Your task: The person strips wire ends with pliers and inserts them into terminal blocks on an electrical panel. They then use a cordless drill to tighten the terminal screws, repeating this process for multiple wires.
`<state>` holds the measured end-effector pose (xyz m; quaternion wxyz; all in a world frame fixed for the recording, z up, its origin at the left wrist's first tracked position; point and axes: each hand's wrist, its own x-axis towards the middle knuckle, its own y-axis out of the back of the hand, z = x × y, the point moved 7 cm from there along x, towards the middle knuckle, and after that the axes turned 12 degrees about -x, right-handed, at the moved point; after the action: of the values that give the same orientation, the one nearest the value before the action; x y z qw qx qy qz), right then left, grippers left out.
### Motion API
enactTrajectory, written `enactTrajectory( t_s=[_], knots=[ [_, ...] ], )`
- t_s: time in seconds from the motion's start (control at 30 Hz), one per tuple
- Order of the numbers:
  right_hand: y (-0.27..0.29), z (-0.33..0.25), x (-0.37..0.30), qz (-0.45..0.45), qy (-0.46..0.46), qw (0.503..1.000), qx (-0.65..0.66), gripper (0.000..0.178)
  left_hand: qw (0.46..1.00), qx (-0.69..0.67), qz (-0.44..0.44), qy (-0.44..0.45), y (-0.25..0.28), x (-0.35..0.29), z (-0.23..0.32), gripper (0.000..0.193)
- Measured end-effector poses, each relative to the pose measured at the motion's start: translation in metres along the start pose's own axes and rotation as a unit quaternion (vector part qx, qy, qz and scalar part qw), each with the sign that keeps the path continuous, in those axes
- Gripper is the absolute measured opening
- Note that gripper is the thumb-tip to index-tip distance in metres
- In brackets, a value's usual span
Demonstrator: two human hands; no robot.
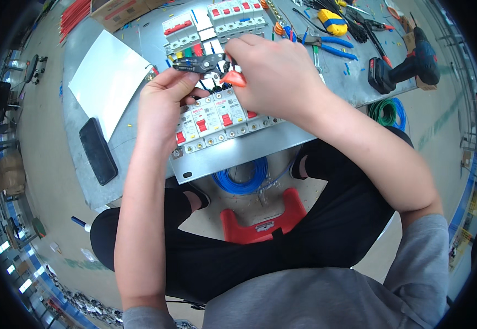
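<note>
Head view, centre top: the right hand is clamped on red-handled wire strippers. The left hand pinches closed just beside them, over the breaker row on the counter.

Phone left of breaker row, paper sheet behind phone, drill far right on table

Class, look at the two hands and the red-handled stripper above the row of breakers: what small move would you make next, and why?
Probably squeeze the handles. The right hand wraps the red-handled stripper while the left hand steadies something thin at its nose, just above the breakers. Whether a wire sits in the nose is too small to tell.
</note>
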<state>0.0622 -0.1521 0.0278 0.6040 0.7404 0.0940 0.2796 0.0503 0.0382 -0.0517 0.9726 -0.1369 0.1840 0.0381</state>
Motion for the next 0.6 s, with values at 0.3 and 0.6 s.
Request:
enactTrajectory(
  t_s=[0.3,0.6],
  knots=[
    [0.055,0.060,0.014,0.090,-0.149,0.920,0.351,0.044,0.993,0.066,0.043,-0.087,-0.010,-0.013,0.015,0.029],
    [0.031,0.020,0.000,-0.091,-0.055,0.988,0.108,0.048,0.956,0.142,0.098,-0.236,-0.019,-0.053,0.016,0.044]
  ],
)
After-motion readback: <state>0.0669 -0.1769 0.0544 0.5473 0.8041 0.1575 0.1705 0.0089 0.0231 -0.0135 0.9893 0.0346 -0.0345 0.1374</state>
